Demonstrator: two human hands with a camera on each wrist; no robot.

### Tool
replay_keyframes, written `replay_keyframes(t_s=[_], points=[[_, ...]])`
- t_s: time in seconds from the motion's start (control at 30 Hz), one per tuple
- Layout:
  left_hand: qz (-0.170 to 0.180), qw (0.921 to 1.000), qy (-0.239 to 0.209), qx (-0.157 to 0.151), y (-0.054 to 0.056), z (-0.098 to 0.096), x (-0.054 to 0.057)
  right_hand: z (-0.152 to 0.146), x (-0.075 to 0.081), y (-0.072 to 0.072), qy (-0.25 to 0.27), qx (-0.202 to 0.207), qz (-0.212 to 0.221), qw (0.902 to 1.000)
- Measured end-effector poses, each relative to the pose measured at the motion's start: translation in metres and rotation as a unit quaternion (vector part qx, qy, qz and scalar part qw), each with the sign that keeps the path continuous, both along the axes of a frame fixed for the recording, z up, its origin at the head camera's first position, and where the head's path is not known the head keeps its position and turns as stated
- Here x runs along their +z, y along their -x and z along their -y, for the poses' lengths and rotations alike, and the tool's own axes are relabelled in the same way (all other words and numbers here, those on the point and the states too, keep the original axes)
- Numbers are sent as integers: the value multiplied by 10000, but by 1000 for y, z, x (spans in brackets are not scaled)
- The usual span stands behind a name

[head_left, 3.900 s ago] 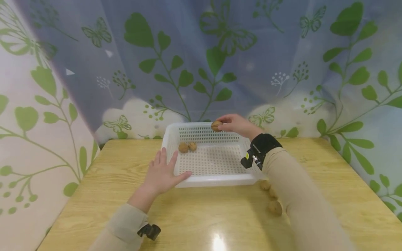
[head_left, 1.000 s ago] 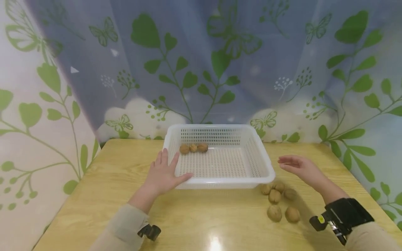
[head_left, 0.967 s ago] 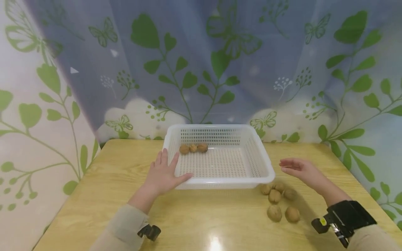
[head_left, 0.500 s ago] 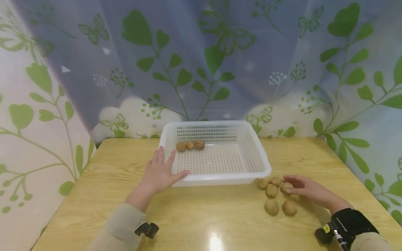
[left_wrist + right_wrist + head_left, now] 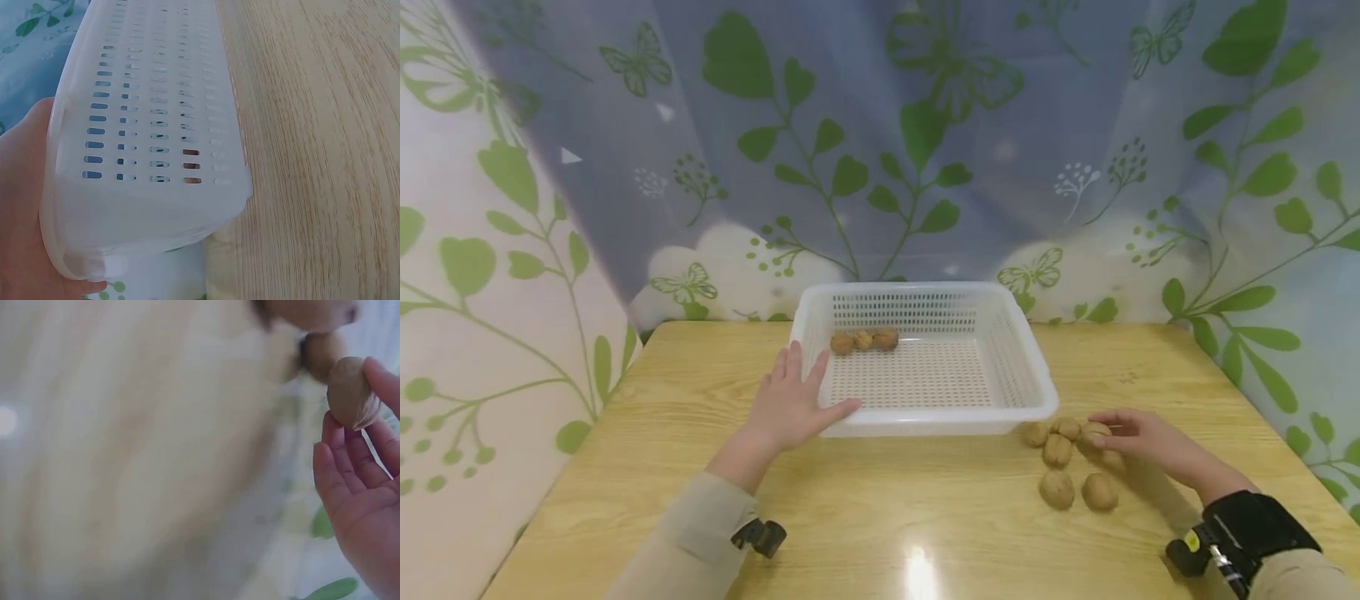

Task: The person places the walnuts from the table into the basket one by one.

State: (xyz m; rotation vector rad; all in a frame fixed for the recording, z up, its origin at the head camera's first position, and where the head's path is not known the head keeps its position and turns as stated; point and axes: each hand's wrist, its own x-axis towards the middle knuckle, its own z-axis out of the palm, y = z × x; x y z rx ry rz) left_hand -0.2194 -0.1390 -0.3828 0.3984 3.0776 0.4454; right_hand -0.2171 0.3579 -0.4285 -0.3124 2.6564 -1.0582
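Observation:
A white plastic basket [image 5: 917,421] with slotted sides stands on the table, and a few walnuts [image 5: 886,338] lie in a row at its back left. My left hand [image 5: 786,407] rests on the basket's left front corner, fingers spread and fairly straight; the left wrist view shows this hand [image 5: 22,206] against the rim. To the right of the basket, my right hand [image 5: 1157,446] pinches a walnut [image 5: 1094,435] between thumb and fingers. That same walnut [image 5: 351,394] appears up close in the right wrist view, held by the fingertips.
Several more walnuts [image 5: 1057,451] lie loose off the basket's right front corner, close beside the right hand. The wooden table [image 5: 865,508] ends at the back against a patterned curtain [image 5: 865,150].
My right hand set a walnut in the basket beside the others, came back right, then lowered onto another walnut and now pinches it. The left hand stays at the basket corner.

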Motion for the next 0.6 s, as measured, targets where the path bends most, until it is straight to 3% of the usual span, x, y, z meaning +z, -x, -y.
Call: replay_keyframes(t_s=[0.3,0.43,0.6], points=[[44,10000,-65,7,2,-1,0,20,55,5,322,-42,-346,9989],[42,10000,-83,7,2,-1,-2,38,80,12,425,-11,-385,9984],[20,10000,-73,0,1,-2,-1,62,99,25,580,177,-411,9973]])
